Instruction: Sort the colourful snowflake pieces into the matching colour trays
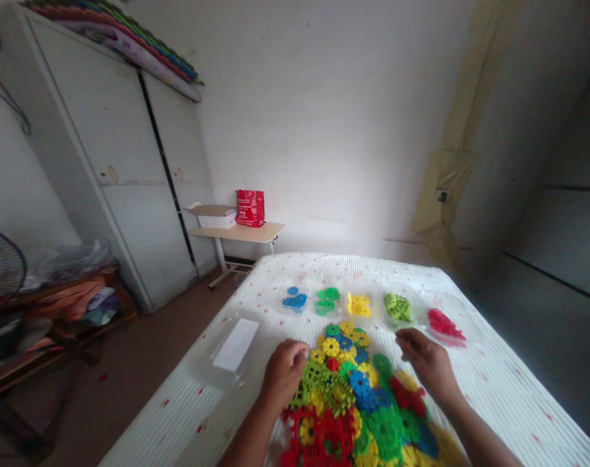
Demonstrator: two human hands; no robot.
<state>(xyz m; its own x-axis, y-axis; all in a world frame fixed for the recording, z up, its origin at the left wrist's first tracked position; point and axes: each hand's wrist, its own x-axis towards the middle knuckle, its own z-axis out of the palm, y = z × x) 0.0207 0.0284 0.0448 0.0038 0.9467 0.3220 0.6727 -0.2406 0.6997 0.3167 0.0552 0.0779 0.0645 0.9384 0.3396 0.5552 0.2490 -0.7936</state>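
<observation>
A large heap of plastic building pieces (360, 383) lies before me: yellow, blue and green toothed discs, with lime and red square lattice pieces. My left hand (285, 371) is at the heap's left edge, beside the lime lattice pieces (336, 392). Its fingers are curled together, and whatever they may hold is hidden. Over the right side of the heap hangs my right hand (425, 360), fingers bent and pressed together, just below the tray of lime pieces (398, 307). I cannot make out anything in its fingertips. Red lattice pieces (324, 434) lie nearest to me.
Clear trays hold blue discs (295, 300), green discs (328, 298), yellow pieces (359, 305) and red pieces (445, 324). A clear container (236, 347) with a white rectangle sits left. Behind are a small table (270, 232), a red bag (250, 209) and a cabinet (129, 214).
</observation>
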